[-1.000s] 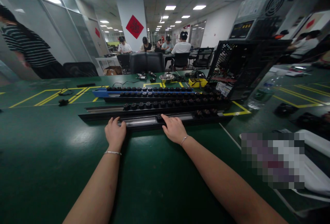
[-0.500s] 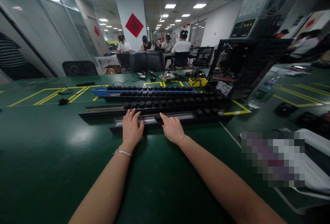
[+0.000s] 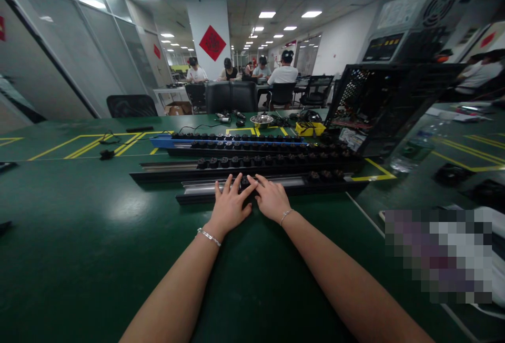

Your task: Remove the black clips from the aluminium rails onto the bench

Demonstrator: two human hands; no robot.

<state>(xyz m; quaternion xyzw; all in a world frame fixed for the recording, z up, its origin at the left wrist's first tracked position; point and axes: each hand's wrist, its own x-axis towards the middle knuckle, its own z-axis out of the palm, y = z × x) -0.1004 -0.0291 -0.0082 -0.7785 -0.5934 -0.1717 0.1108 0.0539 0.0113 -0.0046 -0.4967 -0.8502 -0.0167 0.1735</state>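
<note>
In the middle of the table lies the front black rail (image 3: 284,181), with a silver channel along its top. My left hand (image 3: 231,206) rests over it, fingers spread. Its index finger reaches right to a small black round module (image 3: 245,180) in the channel. My right hand (image 3: 272,199) meets it from the other side, index finger stretched out at the same module and nearly touching the left index finger. The fingertips partly cover this piece. Farther right in the channel sit several similar black modules (image 3: 326,175).
Behind lie another black rail (image 3: 165,176) full of modules and a blue rail (image 3: 161,142). An open computer case (image 3: 402,106) stands right, near a clear bottle (image 3: 412,148). A metal bowl (image 3: 261,120) and yellow tray (image 3: 310,129) are at the back. People sit at far desks.
My left hand has moved right along the front rail to the small module by my right hand. My right index finger stays at the module. The view has shifted slightly.
</note>
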